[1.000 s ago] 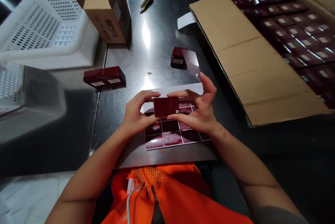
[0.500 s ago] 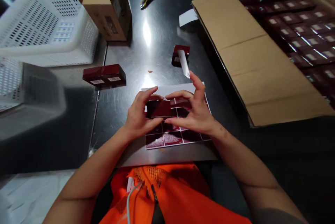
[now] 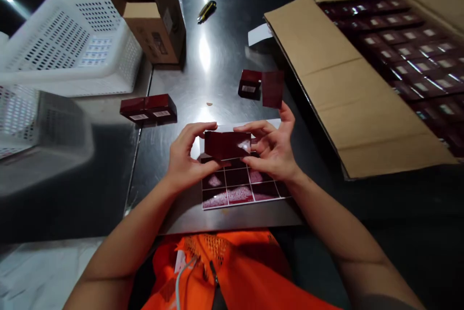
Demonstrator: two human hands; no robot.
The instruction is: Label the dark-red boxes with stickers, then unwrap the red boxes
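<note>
Over label sht [image 3: 238, 177], dk red box [image 3: 226, 145], gripped by L hand [image 3: 184, 157], R hand [image 3: 278, 154]

No wording can be read: white labels [image 3: 138, 117] on the paired maroon boxes [image 3: 149, 104], left of the printed sheet [image 3: 239, 194], and on the single maroon box [image 3: 249, 82] beyond that sheet are too small to decipher.

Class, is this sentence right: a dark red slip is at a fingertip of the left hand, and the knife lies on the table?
Not quite: the dark red slip is at a fingertip of the right hand, as the head view shows. The knife does lie on the table.
</note>
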